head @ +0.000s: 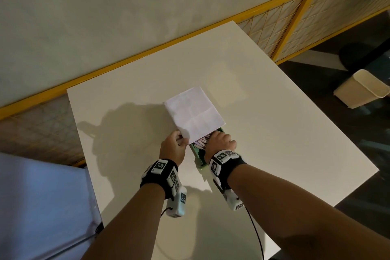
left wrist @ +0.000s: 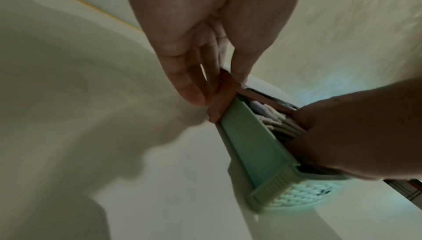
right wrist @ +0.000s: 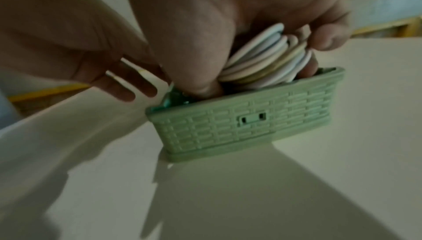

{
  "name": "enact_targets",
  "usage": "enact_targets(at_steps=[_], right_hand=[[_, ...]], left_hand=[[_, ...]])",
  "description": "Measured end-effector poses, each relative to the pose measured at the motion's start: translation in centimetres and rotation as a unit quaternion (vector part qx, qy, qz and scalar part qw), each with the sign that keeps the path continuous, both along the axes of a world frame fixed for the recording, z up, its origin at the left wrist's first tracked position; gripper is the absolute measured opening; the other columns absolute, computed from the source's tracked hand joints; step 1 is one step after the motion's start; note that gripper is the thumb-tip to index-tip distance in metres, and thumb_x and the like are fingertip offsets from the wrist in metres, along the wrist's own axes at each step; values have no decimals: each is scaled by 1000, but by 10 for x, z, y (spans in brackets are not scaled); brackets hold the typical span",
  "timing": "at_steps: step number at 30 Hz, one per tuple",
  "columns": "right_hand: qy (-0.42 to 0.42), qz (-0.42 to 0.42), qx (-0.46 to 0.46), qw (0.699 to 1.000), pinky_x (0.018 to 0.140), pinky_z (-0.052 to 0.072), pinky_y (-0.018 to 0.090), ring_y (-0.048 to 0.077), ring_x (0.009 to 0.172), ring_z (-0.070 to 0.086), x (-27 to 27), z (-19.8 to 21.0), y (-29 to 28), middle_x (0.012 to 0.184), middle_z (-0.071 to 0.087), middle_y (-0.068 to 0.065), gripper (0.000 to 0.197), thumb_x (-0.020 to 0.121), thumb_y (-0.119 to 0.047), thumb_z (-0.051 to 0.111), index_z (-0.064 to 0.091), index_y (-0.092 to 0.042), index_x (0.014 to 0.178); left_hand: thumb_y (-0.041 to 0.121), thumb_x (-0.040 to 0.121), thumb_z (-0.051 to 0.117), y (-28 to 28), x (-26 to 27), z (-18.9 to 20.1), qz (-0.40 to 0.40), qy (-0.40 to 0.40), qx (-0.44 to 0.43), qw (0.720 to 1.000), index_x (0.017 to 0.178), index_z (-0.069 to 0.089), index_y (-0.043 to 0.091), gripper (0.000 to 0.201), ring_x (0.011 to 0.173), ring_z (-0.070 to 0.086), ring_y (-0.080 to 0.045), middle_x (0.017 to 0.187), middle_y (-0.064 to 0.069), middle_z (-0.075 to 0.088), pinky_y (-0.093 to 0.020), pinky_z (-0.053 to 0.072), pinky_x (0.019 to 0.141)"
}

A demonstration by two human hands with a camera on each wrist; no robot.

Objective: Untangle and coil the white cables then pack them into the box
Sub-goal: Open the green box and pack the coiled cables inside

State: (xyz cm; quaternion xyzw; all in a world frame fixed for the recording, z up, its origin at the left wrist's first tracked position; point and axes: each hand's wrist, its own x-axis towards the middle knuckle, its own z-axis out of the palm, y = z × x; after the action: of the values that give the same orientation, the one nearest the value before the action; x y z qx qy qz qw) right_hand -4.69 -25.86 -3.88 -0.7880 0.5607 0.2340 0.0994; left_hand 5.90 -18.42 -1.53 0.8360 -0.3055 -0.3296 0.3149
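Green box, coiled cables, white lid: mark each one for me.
green box (right wrist: 246,124): right wrist view, on its woven front wall.
coiled cables (right wrist: 267,59): right wrist view, on the loops in the right hand (right wrist: 228,27).
white lid (head: 195,112): head view, on its top face.

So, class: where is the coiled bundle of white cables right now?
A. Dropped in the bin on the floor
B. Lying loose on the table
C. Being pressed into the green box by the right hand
C: the right hand grips the coiled cables inside the green box.
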Motion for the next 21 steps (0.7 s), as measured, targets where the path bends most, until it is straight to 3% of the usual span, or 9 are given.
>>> enact_targets(at_steps=[4,8,11,14,17,19,21], right_hand=[[-18,-6,-10,1000,74,43,38,30,102,54,-1,-1,0,116,56,14,38,88,-24,48,44,-3,119],[-4,14,-1,1000,77,47,38,30,109,54,1,-1,-4,122,54,15,40,92,-24,42,41,-1,124],[-3,12,5,1000,81,46,39,30,113,53,2,1,-4,126,53,16,40,93,-22,39,39,0,127],[14,36,11,999,74,40,38,31,107,55,0,4,-2,121,56,15,39,92,-23,38,42,0,124],[43,56,-1,997,71,30,39,28,94,57,0,4,1,109,60,13,32,89,-20,38,47,-2,114],[51,58,-13,997,70,29,38,28,93,57,1,3,2,109,59,14,34,90,-23,38,46,-1,115],[54,66,-14,996,69,29,38,29,96,58,1,2,2,112,58,15,39,93,-28,36,42,1,119]], left_hand=[[30,88,62,4,-9,-1,12,26,29,999,133,46,6,53,114,58,-27,128,-11,61,-28,43,90],[34,77,74,11,-25,-6,21,110,62,992,130,45,12,64,105,58,-21,123,-8,61,-28,43,86],[24,76,76,14,-33,-11,15,114,62,991,133,40,12,68,87,59,-16,102,-4,68,-25,43,77],[20,76,75,14,-38,-13,12,96,54,994,135,38,11,70,79,58,-18,77,4,63,-24,41,71],[21,77,71,14,-36,-17,27,124,54,991,131,41,14,62,82,63,-22,83,-1,66,-29,49,75],[30,77,67,14,-33,-19,52,180,36,982,125,45,18,55,87,68,-26,97,-7,68,-40,57,81],[44,76,66,13,-31,-21,70,206,18,976,116,47,21,49,89,70,-32,108,-13,65,-46,60,77]])
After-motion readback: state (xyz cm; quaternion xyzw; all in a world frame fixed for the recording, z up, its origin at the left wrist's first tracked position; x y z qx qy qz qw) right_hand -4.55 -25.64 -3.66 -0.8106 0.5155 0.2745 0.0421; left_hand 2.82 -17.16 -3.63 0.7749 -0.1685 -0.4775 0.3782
